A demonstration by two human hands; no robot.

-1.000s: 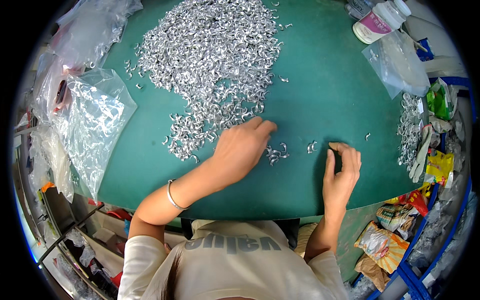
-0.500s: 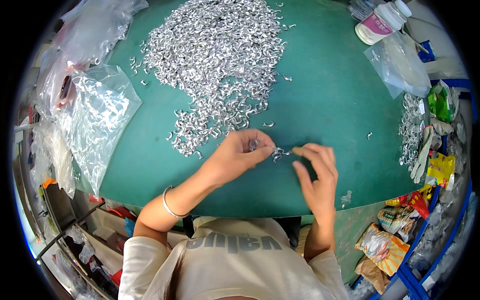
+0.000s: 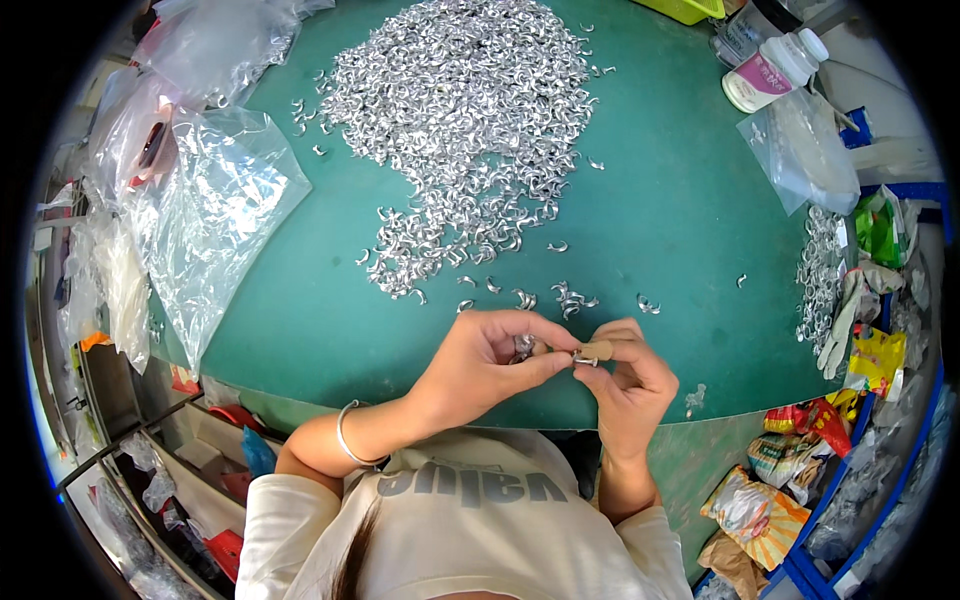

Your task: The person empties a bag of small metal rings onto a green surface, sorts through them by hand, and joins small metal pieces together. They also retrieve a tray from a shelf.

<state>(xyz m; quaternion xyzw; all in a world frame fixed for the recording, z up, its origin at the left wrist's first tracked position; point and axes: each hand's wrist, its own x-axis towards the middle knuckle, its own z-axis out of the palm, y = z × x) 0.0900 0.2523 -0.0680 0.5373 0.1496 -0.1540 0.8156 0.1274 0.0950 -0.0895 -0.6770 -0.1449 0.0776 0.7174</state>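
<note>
Near the table's front edge my left hand (image 3: 490,360) is closed, with several small shiny curved metal pieces (image 3: 523,345) cupped in its bent fingers. Its thumb and index tip meet my right hand (image 3: 635,375) at one curved metal piece (image 3: 585,361). My right thumb and index finger pinch that piece; a tan cover (image 3: 598,350) wraps the index fingertip. Just beyond the hands lie a small cluster of curved pieces (image 3: 572,300) and a few scattered ones. Farther off, a large heap of the same silvery pieces (image 3: 470,110) spreads over the green table (image 3: 680,200).
Clear plastic bags (image 3: 225,200) cover the left side. At the far right stand a white bottle (image 3: 775,72) with a pink label and a flat plastic bag (image 3: 805,150). A second group of metal pieces (image 3: 820,265) and a pale glove (image 3: 845,320) lie along the right edge.
Both hands have drawn nearer to me and come together; the right fingers have closed on a metal piece. Small pieces now lie on the table beyond the hands. The view has shifted slightly.
</note>
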